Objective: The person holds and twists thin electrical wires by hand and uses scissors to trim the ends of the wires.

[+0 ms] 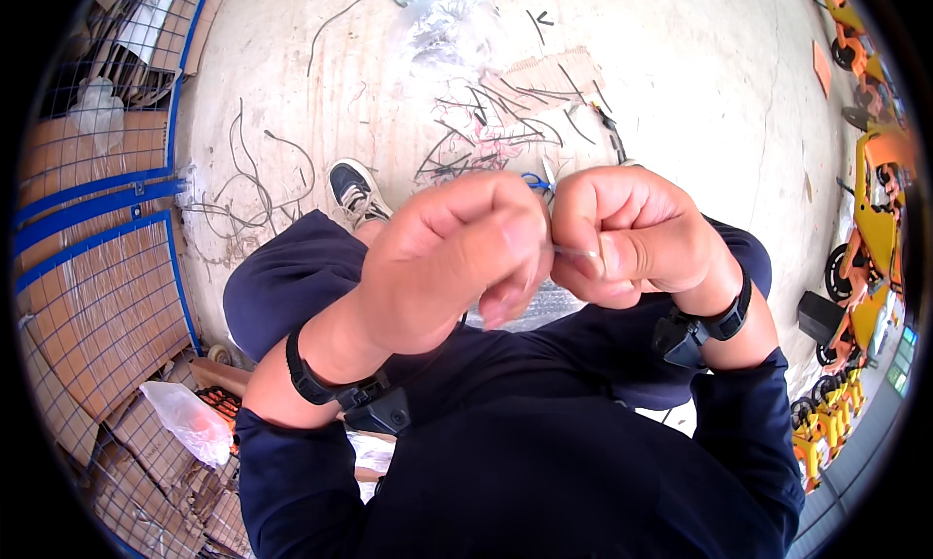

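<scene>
My left hand [457,253] and my right hand [632,238] meet in front of me above my lap, both with curled fingers. Between thumb and forefinger, my right hand pinches a thin pale strip [577,254], too small to name. The left fingers are closed right beside it and slightly blurred; what they hold is hidden. Just beyond the hands lie blue-handled scissors [537,182] on the floor, partly covered by my knuckles. Clear plastic wrap [530,311] shows under the hands, between my legs.
Cut black strips [476,156] and red bits litter the floor ahead, near flat cardboard [559,78] and crumpled clear plastic [442,34]. A loose black cord [255,185] lies left. A blue mesh cage [102,209] with cardboard stands at left; yellow-orange wheeled machines [875,219] line the right.
</scene>
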The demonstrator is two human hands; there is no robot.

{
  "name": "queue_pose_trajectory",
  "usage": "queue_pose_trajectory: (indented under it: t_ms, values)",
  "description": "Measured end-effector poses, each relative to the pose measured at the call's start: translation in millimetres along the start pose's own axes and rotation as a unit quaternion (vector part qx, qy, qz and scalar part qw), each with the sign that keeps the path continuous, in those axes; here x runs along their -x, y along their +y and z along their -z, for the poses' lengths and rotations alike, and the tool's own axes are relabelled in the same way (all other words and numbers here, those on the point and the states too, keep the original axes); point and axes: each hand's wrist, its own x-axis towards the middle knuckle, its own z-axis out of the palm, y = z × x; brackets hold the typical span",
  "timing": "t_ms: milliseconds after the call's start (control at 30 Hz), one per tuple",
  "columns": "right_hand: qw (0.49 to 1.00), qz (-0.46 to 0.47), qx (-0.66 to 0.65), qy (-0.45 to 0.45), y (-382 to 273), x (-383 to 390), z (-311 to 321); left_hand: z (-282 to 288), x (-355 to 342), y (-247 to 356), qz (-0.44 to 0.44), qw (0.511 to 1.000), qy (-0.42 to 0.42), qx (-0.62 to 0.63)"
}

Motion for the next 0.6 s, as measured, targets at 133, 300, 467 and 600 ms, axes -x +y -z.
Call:
queue_pose_trajectory:
  t_ms: [133, 300, 467, 600]
  values:
    - [0.998, 0.032, 0.038, 0.034, 1, -3, 2, 8, -10, -5, -0.196, 0.957, 0.071, -0.203]
    - [0.998, 0.024, 0.006, 0.060, -6, -1, 4, 9, -13, -4, -0.222, 0.826, 0.120, -0.504]
    - [0.990, 0.060, 0.055, 0.115, -5, -4, 6, 10, -11, -2, -0.198, 0.833, 0.114, -0.504]
    - [0.972, 0.008, 0.170, 0.163, -17, -1, 4, 10, -9, -3, -0.158, 0.826, 0.099, -0.531]
